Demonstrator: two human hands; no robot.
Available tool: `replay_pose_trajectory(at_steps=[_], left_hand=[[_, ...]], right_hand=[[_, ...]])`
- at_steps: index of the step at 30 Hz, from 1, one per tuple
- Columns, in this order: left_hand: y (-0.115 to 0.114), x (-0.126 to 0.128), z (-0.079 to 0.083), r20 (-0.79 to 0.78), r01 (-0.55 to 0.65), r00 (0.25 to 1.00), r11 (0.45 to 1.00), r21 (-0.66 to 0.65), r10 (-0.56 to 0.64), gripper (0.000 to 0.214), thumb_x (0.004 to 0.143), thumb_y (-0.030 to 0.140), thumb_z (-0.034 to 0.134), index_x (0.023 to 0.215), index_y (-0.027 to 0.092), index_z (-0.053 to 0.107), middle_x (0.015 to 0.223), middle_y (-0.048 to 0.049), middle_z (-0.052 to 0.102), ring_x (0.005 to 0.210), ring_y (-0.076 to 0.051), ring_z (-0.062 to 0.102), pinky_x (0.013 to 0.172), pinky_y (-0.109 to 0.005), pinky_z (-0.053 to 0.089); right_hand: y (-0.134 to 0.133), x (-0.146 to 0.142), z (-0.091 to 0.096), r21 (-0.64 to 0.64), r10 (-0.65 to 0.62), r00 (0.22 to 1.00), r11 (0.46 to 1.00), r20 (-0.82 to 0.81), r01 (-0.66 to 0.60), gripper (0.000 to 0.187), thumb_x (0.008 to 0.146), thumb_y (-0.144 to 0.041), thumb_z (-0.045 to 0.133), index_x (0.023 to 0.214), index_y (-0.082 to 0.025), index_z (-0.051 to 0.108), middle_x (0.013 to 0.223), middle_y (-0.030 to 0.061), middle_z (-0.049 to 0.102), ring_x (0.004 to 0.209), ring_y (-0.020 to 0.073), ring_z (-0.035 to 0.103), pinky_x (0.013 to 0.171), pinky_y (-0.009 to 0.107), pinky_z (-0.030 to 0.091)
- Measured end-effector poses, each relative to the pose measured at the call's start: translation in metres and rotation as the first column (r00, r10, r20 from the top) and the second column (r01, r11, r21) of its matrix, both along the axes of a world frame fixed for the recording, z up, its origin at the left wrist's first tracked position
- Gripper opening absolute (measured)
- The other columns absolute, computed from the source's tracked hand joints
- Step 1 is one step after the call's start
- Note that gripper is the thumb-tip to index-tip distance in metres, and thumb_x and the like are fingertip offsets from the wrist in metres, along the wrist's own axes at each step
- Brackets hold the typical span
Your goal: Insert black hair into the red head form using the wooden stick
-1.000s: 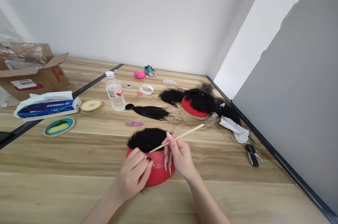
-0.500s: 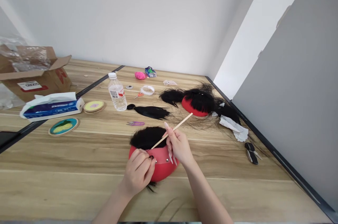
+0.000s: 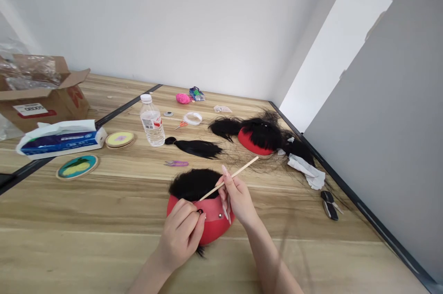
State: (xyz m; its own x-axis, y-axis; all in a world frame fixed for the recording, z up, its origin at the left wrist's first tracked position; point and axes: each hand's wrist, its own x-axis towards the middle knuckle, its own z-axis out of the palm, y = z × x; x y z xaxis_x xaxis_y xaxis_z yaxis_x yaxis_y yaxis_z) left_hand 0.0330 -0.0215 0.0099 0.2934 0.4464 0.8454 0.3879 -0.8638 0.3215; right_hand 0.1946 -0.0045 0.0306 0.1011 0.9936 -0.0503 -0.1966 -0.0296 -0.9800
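Observation:
A red dome-shaped wig block (image 3: 216, 234) sits in front of me, with a patch of black hair (image 3: 195, 183) on its far side and a paler mesh strip (image 3: 212, 205) pinned across it. My left hand (image 3: 182, 227) rests against the block's near left, fingers pinched on a small looped lock of black hair (image 3: 200, 211). Between the thumb and fingers of my right hand (image 3: 237, 196) is a thin wooden stick (image 3: 242, 168), slanting down to the mesh edge close to my left fingertips. The stick's very tip is too small to make out.
Behind the block lie purple thread snips (image 3: 176, 163), a tied black hair bundle (image 3: 197, 148) and a water bottle (image 3: 152, 123). A second red block with hair (image 3: 252, 141) stands back right, near crumpled tissue (image 3: 306, 171) and black pliers (image 3: 329, 205). Leftward are a tissue pack (image 3: 62, 141) and carton (image 3: 44, 105).
My right hand and the stick have shifted slightly right and down, the stick lying a little flatter. Faint loose strands have swung right, across my right forearm. My left hand keeps its pinch.

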Motion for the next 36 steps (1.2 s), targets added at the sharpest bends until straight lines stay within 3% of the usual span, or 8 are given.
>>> replay_pose_trajectory(at_steps=[8, 14, 21, 26, 32, 36], left_hand=[[0.002, 0.007, -0.005, -0.01, -0.089, 0.996, 0.988, 0.126, 0.091, 0.023, 0.088, -0.003, 0.051, 0.073, 0.015, 0.051, 0.067, -0.0036, 0.053, 0.068, -0.017, 0.046, 0.065, -0.029, 0.046], [0.001, 0.006, -0.003, -0.018, -0.104, 0.994, 0.984, 0.145, 0.108, 0.023, 0.087, -0.002, 0.051, 0.072, 0.015, 0.052, 0.067, -0.0043, 0.055, 0.067, -0.017, 0.048, 0.066, -0.029, 0.048], [0.002, 0.006, -0.003, 0.012, -0.091, 0.996, 0.984, 0.151, 0.09, 0.021, 0.087, -0.002, 0.051, 0.073, 0.015, 0.053, 0.066, -0.0045, 0.055, 0.066, -0.016, 0.048, 0.065, -0.029, 0.05], [0.002, 0.004, -0.004, 0.023, -0.063, 0.998, 0.986, 0.153, 0.06, 0.021, 0.087, -0.002, 0.05, 0.074, 0.014, 0.054, 0.066, -0.005, 0.056, 0.066, -0.016, 0.049, 0.065, -0.03, 0.052], [0.0, 0.003, -0.004, 0.031, -0.049, 0.999, 0.986, 0.159, 0.045, 0.021, 0.088, 0.0, 0.049, 0.073, 0.015, 0.055, 0.067, -0.0054, 0.058, 0.066, -0.017, 0.053, 0.065, -0.031, 0.054], [0.0, 0.001, -0.007, 0.041, -0.035, 0.999, 0.984, 0.174, 0.028, 0.021, 0.088, 0.001, 0.049, 0.073, 0.014, 0.056, 0.069, -0.0064, 0.06, 0.068, -0.017, 0.054, 0.062, -0.032, 0.056]], right_hand=[[-0.001, -0.002, -0.005, 0.081, -0.057, 0.98, 0.996, 0.189, 0.042, 0.051, 0.092, -0.067, 0.044, 0.073, -0.02, 0.052, 0.043, -0.01, 0.041, 0.031, 0.0053, 0.034, 0.032, 0.016, 0.03], [0.005, -0.004, 0.001, 0.012, -0.082, 0.971, 0.997, 0.224, 0.081, 0.048, 0.09, -0.063, 0.051, 0.068, -0.02, 0.052, 0.038, -0.0094, 0.04, 0.031, 0.0057, 0.034, 0.032, 0.017, 0.024], [0.003, -0.003, 0.008, -0.099, -0.039, 0.988, 0.994, 0.147, 0.054, 0.056, 0.081, -0.07, 0.059, 0.057, -0.02, 0.047, 0.033, -0.0083, 0.041, 0.022, 0.0058, 0.036, 0.025, 0.017, 0.02], [0.0, 0.0, 0.005, -0.026, -0.029, 0.999, 0.999, 0.038, 0.03, 0.055, 0.081, -0.071, 0.058, 0.067, -0.018, 0.055, 0.039, -0.0073, 0.049, 0.025, 0.0055, 0.04, 0.025, 0.015, 0.026], [-0.002, 0.001, 0.005, -0.009, -0.017, 1.0, 1.0, 0.006, 0.017, 0.055, 0.084, -0.068, 0.057, 0.062, -0.018, 0.052, 0.036, -0.0071, 0.046, 0.025, 0.0059, 0.042, 0.026, 0.014, 0.029], [-0.003, 0.003, 0.001, 0.021, 0.0, 0.998, 1.0, -0.065, 0.002, 0.051, 0.085, -0.064, 0.06, 0.067, -0.017, 0.057, 0.043, -0.0044, 0.056, 0.027, 0.0063, 0.046, 0.026, 0.014, 0.031]])
